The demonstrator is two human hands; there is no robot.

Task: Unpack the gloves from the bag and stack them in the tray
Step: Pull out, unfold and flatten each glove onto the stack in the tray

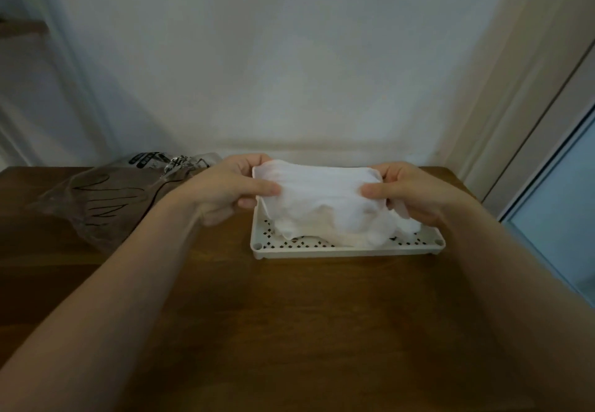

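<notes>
Tray (347, 249): cream plastic, rectangular, floor perforated with small dark diamond holes; sits flat on the table, long side toward the camera.
Tray contents: a heap of white gloves (325, 234) on the floor of the tray, covering most of it; a strip of bare perforated floor shows along the near edge. Count of gloves in the heap cannot be told.
Top glove (322, 192): white, thin, spread wide directly above the tray, its lower edge sagging onto the heap beneath.
Bag (106, 199): clear plastic with black hand outlines and black print; lies crumpled and flat on the table just left of the tray, mouth end toward the wall. Whether any gloves are inside cannot be told.
Left hand (231, 189): at the tray's left end, closed in a pinch, thumb on top and fingers under the top glove's left edge.
Right hand (409, 192): at the tray's right end, likewise pinched shut, thumb over and fingers curled under the glove's right edge.
Arms: bare forearms, both reaching in from the near side of the tray.
Table (289, 331): dark brown wood, bare in front of the tray.
Room: plain pale wall (289, 57) directly behind the tray; a pale door frame (531, 122) and a glass panel to the tray's right. Light dim.
</notes>
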